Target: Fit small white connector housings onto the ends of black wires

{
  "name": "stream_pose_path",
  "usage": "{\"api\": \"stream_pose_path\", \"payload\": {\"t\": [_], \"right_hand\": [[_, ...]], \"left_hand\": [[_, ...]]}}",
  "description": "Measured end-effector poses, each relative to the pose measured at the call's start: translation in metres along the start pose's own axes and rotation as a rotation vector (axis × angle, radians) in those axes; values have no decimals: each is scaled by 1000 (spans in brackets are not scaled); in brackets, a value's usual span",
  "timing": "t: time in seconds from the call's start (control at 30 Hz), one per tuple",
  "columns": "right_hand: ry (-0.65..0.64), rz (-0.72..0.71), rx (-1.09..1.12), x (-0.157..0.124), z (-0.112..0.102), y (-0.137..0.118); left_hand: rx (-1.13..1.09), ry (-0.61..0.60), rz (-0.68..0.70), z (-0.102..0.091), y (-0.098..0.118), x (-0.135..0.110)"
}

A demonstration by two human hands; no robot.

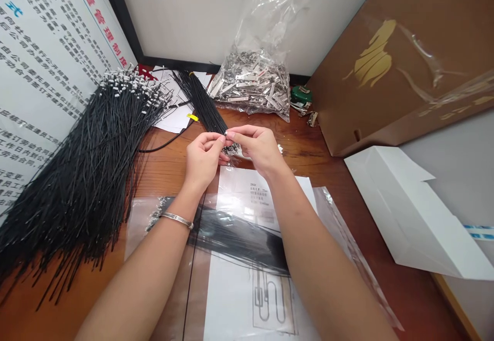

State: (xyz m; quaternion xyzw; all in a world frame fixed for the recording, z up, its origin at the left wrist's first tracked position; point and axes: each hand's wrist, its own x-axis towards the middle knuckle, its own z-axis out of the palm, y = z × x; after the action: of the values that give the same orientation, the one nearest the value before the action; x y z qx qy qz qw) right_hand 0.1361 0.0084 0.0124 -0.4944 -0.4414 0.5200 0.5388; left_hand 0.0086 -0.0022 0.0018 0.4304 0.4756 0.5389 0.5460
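Note:
My left hand (204, 157) and my right hand (258, 145) meet over the table, thumbs and fingertips pinched together. Between the fingertips shows a tiny white connector (227, 133); a wire leading from it is hard to make out. Just under the fingers are the bare metal ends of a bundle of black wires (206, 105), which runs back toward the wall. Small white connectors (280, 149) lie beside my right hand. Below my wrists, a clear plastic bag (332, 217) holds more black wires (239, 235) over a printed sheet (231, 300) with a line drawing.
A big pile of black wires with white connectors (96, 150) covers the left side. At the back stands a clear bag of metal clips (254, 81), with a green tape measure (301, 96) beside it. A brown box (389, 73) and a white carton (409, 212) are at the right.

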Motion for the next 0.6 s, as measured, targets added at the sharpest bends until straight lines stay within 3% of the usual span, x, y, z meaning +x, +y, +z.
{"api": "stream_pose_path", "payload": {"t": [0.23, 0.6], "right_hand": [[50, -9, 12, 1, -1, 0], [2, -37, -35, 3, -4, 3]], "left_hand": [[3, 8, -10, 1, 2, -1], [0, -10, -21, 0, 2, -1]]}}
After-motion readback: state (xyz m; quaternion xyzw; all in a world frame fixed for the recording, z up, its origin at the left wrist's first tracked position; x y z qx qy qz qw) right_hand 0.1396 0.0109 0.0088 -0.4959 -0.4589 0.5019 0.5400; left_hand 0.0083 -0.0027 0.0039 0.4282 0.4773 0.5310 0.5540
